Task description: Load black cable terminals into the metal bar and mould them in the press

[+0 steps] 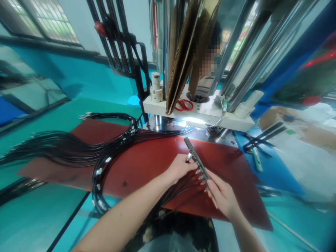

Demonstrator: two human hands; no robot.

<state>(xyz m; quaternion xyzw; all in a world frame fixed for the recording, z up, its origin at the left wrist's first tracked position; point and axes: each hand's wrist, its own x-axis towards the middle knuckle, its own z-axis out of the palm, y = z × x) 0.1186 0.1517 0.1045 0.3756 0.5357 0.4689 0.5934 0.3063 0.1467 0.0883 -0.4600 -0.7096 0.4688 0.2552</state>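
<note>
Left hand [180, 168]: fingertips pinch a metal-tipped cable end [189, 156] against the fixture bar [197, 160].
Right hand [222, 194]: fingers steady the bar's near end.
Location: red mat [147, 161], before the press [199, 112].
Technique: probably best seated squarely, bar pinned flat.
Nearby: black cable bundle [105, 147].

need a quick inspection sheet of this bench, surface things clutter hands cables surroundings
surface: dark red mat on a teal bench.
job's things: narrow metal strip lying on the mat, with a row of metal-tipped cable ends along its near side.
clutter: red-handled scissors on the white machine plate; dark bars on the blue area to the right.
hands: left hand at a cable end by the strip; right hand touches the strip's near end.
cables: bundle of black cables fanned over the mat's left, some looped at its front edge.
surroundings: cardboard sheets upright in the machine; window at upper left; a person behind.
</note>
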